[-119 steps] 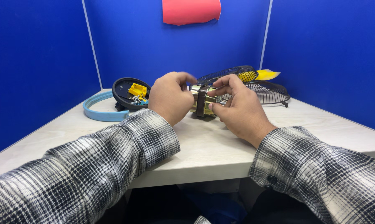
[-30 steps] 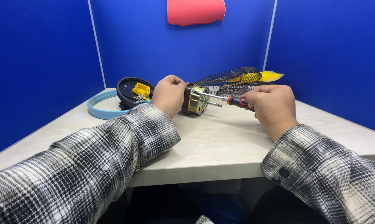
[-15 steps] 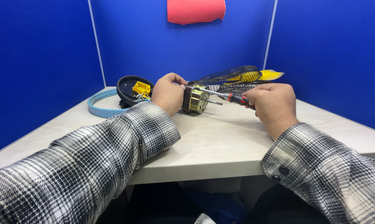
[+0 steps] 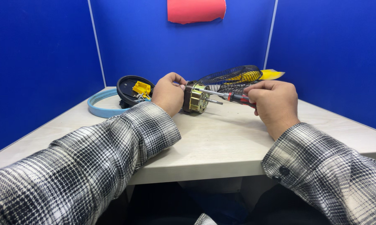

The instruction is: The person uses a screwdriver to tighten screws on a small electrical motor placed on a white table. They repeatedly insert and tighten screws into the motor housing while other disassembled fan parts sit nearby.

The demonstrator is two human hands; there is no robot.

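So the only container-ish thing on the table (image 4: 221, 143) is that round black housing (image 4: 129, 85) sitting back left, and it's holding a yellow plastic part (image 4: 141, 88) plus some wires I can't really make out. It's resting on or just against a light blue ring (image 4: 101, 109) lying flat on the tabletop.

The left hand (image 4: 168, 93) is wrapping around the back of a small fan motor (image 4: 195, 98), gripping it snugly just above the table near the middle. The right hand (image 4: 271, 104) is closing around the red and black handle of a screwdriver (image 4: 225, 95), fingers curled tight on it.

Compared with half a second ago, barely anything is changing; the hands are sitting in about the same spot and the screwdriver tip is staying up against the motor's face. Four seconds back, both hands were cupping the motor together with no screwdriver out.

The motor's shaft is pointing to the right, toward the right hand, so its long axis is running roughly left to right and level. The screwdriver is lying along nearly the same line, tip pointing left at the top of the motor's brass-coloured face, handle slightly lower.

Behind them a black wire fan grille (image 4: 234, 79) and a yellow fan blade (image 4: 271, 75) are lying on the table.
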